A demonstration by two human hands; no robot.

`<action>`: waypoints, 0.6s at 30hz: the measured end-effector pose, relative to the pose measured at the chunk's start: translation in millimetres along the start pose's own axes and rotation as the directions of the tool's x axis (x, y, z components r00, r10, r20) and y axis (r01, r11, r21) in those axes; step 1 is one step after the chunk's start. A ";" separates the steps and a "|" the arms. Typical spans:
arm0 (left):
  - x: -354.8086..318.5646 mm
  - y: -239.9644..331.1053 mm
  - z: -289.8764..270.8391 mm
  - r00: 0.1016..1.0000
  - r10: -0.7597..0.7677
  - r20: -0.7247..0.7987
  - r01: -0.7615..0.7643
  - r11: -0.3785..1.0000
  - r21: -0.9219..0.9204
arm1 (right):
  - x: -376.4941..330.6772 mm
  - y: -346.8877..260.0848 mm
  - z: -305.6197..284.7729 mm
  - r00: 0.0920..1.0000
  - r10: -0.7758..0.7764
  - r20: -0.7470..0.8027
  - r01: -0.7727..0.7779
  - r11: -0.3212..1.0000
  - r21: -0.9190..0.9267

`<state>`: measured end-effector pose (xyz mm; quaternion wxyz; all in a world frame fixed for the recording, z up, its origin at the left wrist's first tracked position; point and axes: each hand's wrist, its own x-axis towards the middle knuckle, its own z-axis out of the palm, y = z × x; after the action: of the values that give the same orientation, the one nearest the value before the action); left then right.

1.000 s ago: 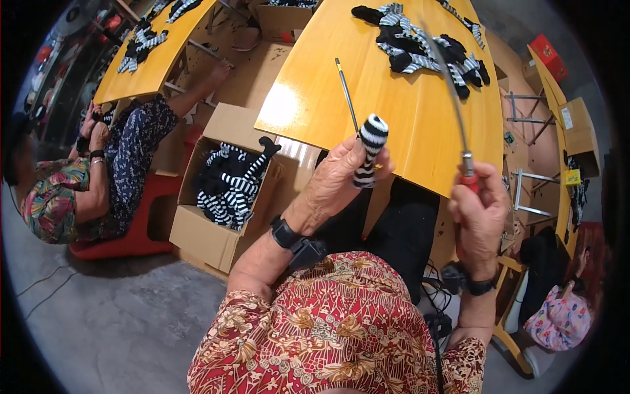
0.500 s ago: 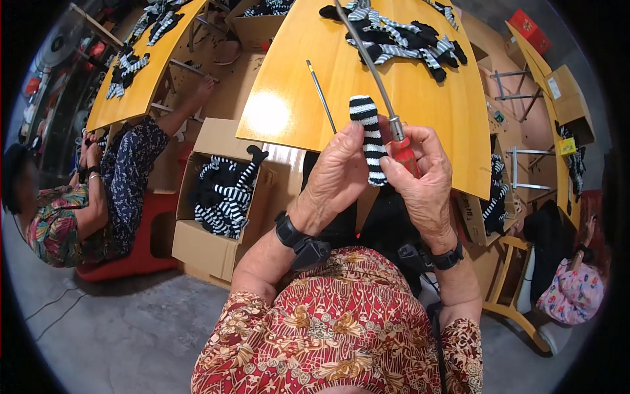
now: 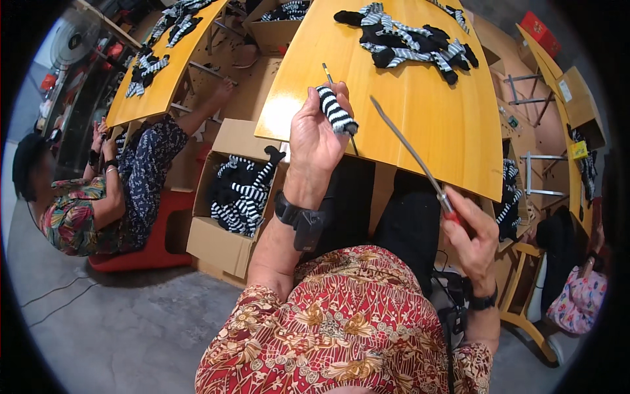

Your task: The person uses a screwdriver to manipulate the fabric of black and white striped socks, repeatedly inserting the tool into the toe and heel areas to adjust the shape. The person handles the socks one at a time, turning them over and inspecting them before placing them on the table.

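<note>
The left hand point(image 3: 311, 139) holds a striped knit piece point(image 3: 338, 113) above the near edge of the yellow worktop point(image 3: 446, 125); its grip is partly closed, the piece lying between the thumb and the fingers, which are partly hidden behind it. The right hand point(image 3: 474, 240) has its grip closed around the handle of a red-handled tool point(image 3: 417, 159), the forefinger extended toward the metal shaft. The step in hand appears to be the working of the knit piece with this tool, whose tip is apart from it. Any further contact would call for a steady left grip and for the tip to be brought leftward, in line with the piece. The long axis of the piece runs obliquely, from upper left to lower right, with a dark-rimmed end at the lower right; whether that end is open cannot be told. The shaft, slightly bent, points up and to the left. Behind the left hand passes a thin rod point(image 3: 327, 73); a heap of knit pieces point(image 3: 410, 41) lies farther back on the worktop.
</note>
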<state>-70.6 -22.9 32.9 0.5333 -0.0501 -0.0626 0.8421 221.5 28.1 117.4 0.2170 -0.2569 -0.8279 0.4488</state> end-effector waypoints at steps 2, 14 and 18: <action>1.5 1.7 -1.8 0.999 0.038 -0.029 -0.038 0.999 -0.004 | -14.0 7.6 -2.9 0.995 -0.090 0.039 0.092 0.995 -0.045; -8.0 -36.0 12.3 0.996 -0.004 0.086 -0.010 0.986 0.168 | -31.8 19.1 24.3 0.990 0.143 -0.001 -0.138 0.956 0.258; -17.7 -54.1 25.0 0.992 0.061 0.114 -0.094 0.947 0.307 | -29.0 19.9 43.8 0.992 0.112 -0.062 -0.091 0.957 0.277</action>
<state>-18.6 -17.2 66.5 0.4972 0.0759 0.0455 0.8631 222.8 -8.3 74.7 0.2589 -0.2839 -0.7347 0.5590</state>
